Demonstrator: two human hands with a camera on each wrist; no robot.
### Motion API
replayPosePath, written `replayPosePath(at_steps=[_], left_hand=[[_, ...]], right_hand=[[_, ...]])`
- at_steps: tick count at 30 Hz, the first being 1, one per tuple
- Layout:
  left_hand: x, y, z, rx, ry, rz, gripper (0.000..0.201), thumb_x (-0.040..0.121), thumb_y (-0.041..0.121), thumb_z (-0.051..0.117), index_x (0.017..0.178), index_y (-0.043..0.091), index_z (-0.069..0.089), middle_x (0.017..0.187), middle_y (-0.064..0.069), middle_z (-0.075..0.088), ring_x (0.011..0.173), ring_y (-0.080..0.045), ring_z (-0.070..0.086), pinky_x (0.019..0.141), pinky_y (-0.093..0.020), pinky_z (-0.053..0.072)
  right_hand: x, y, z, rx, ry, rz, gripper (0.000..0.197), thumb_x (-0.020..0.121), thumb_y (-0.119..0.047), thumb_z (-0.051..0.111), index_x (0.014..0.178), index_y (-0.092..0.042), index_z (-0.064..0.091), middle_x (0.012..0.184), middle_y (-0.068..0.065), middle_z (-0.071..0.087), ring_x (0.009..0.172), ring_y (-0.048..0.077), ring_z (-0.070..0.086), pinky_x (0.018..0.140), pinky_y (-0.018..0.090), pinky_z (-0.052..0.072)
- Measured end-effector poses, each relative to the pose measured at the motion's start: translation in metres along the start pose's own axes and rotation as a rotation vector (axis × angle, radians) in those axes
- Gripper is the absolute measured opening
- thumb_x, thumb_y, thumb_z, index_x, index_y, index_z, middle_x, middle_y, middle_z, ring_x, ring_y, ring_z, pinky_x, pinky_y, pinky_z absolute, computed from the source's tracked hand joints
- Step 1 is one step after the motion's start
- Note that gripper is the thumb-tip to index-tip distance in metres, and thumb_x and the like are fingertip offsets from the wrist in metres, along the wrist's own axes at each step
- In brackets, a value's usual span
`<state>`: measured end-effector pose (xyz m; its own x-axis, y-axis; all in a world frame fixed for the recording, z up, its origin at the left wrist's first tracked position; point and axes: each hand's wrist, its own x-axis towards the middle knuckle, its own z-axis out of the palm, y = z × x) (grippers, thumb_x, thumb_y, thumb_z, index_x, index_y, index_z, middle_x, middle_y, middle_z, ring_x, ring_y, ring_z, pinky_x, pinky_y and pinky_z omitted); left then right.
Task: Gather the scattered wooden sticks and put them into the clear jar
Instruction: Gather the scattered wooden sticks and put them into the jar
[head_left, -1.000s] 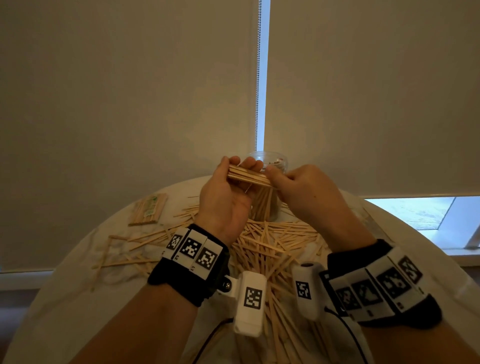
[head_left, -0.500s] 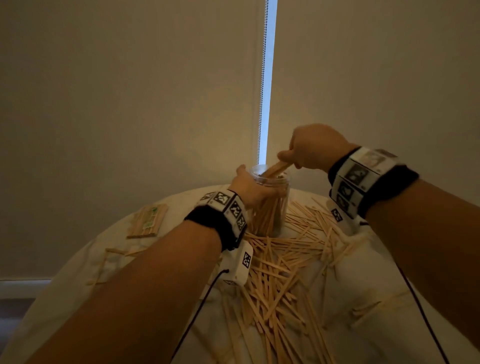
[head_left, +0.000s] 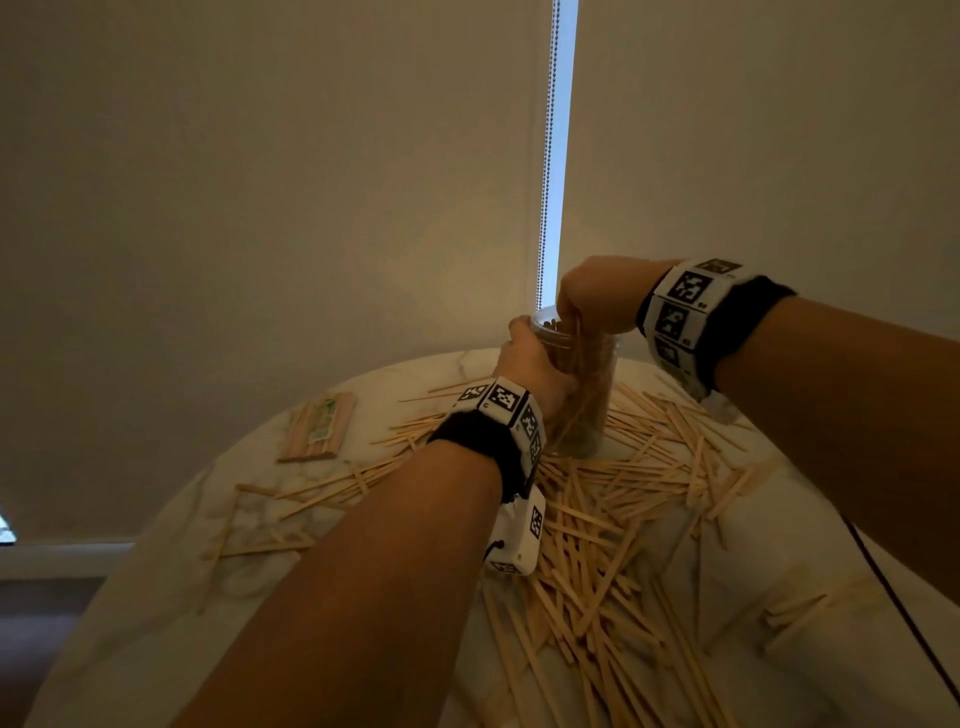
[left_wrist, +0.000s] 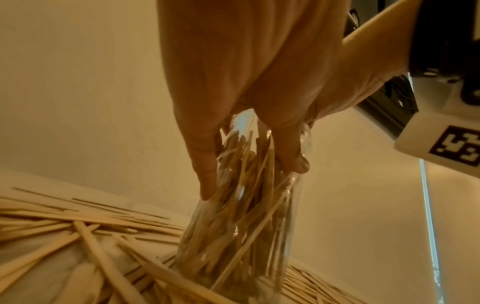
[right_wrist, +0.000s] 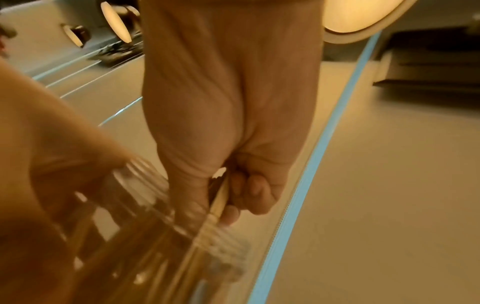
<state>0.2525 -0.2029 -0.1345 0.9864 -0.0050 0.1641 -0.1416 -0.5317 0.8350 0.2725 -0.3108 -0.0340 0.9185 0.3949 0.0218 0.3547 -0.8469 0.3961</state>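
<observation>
The clear jar (head_left: 592, 395) stands at the far side of the round table, packed with upright wooden sticks (left_wrist: 241, 222). My left hand (head_left: 530, 364) grips the jar's upper wall, thumb and fingers wrapped around it (left_wrist: 249, 164). My right hand (head_left: 587, 301) is over the jar's mouth, pinching a small bundle of sticks (right_wrist: 219, 197) whose lower ends reach down inside the jar (right_wrist: 166, 230). Many loose sticks (head_left: 597, 545) lie scattered over the table in front of the jar.
The round white marble table (head_left: 156, 571) stands against a wall of drawn blinds with a bead cord (head_left: 545, 156). A wrapped pack of sticks (head_left: 317, 428) lies at the table's back left. A black cable (head_left: 904, 613) runs along the right.
A second ago both hands held the bundle level in front of the jar. Since then my left hand took hold of the jar and my right hand lowered the bundle into its mouth.
</observation>
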Motion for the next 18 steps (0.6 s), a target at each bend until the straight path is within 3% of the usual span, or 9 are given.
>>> replayPosePath(at_steps=[4, 6, 8, 10, 12, 15, 18], left_hand=[[0.002, -0.005, 0.002, -0.063, -0.015, -0.019, 0.095, 0.074, 0.02, 0.085, 0.147, 0.02, 0.024, 0.125, -0.004, 0.06, 0.111, -0.025, 0.062, 0.095, -0.04, 0.053], [0.002, -0.004, 0.003, -0.071, -0.006, -0.009, 0.095, 0.074, 0.019, 0.085, 0.147, 0.02, 0.024, 0.126, -0.005, 0.061, 0.112, -0.027, 0.062, 0.097, -0.043, 0.053], [0.001, -0.003, 0.001, -0.088, -0.01, 0.001, 0.095, 0.075, 0.019, 0.085, 0.148, 0.019, 0.023, 0.126, -0.005, 0.06, 0.113, -0.025, 0.06, 0.097, -0.04, 0.053], [0.0, -0.003, -0.001, -0.105, -0.036, -0.018, 0.096, 0.076, 0.018, 0.085, 0.149, 0.021, 0.024, 0.125, -0.003, 0.06, 0.111, -0.024, 0.06, 0.097, -0.04, 0.052], [-0.006, -0.002, -0.005, -0.086, -0.079, -0.038, 0.099, 0.069, 0.029, 0.09, 0.147, 0.021, 0.029, 0.123, -0.001, 0.061, 0.113, -0.025, 0.061, 0.097, -0.041, 0.052], [-0.025, -0.002, -0.017, 0.146, -0.168, -0.092, 0.114, 0.067, 0.055, 0.086, 0.153, 0.011, 0.025, 0.144, -0.008, 0.05, 0.131, -0.03, 0.05, 0.104, -0.041, 0.043], [-0.055, -0.001, -0.039, 0.329, -0.222, -0.137, 0.1, 0.074, 0.057, 0.078, 0.151, 0.009, 0.035, 0.151, -0.01, 0.045, 0.133, -0.029, 0.048, 0.108, -0.04, 0.041]], right_hand=[[0.002, 0.004, 0.003, 0.21, -0.13, 0.044, 0.033, 0.1, -0.024, 0.048, 0.126, -0.012, 0.064, 0.121, 0.007, 0.064, 0.109, 0.026, 0.06, 0.097, 0.038, 0.048], [0.0, 0.006, 0.001, 0.271, -0.176, 0.011, 0.032, 0.101, -0.023, 0.049, 0.127, -0.009, 0.062, 0.111, 0.008, 0.064, 0.099, 0.027, 0.062, 0.091, 0.04, 0.052], [-0.005, 0.006, -0.001, 0.269, -0.182, 0.013, 0.031, 0.102, -0.025, 0.046, 0.127, -0.012, 0.06, 0.113, 0.005, 0.061, 0.098, 0.024, 0.062, 0.088, 0.039, 0.057], [-0.013, 0.006, -0.001, 0.346, -0.121, 0.049, 0.035, 0.1, -0.029, 0.045, 0.128, -0.015, 0.062, 0.124, 0.005, 0.061, 0.107, 0.024, 0.061, 0.095, 0.039, 0.053], [-0.028, 0.009, -0.001, 0.396, 0.031, 0.066, 0.036, 0.1, -0.031, 0.045, 0.125, -0.014, 0.065, 0.126, 0.006, 0.063, 0.112, 0.023, 0.058, 0.095, 0.033, 0.045], [-0.059, 0.006, 0.003, 0.485, 0.278, 0.106, 0.032, 0.1, -0.032, 0.048, 0.116, -0.012, 0.068, 0.115, 0.006, 0.067, 0.103, 0.022, 0.059, 0.085, 0.031, 0.043], [-0.094, -0.005, 0.015, 0.587, 0.324, 0.152, 0.027, 0.1, -0.032, 0.051, 0.106, -0.012, 0.068, 0.096, 0.003, 0.067, 0.088, 0.017, 0.06, 0.076, 0.03, 0.048]])
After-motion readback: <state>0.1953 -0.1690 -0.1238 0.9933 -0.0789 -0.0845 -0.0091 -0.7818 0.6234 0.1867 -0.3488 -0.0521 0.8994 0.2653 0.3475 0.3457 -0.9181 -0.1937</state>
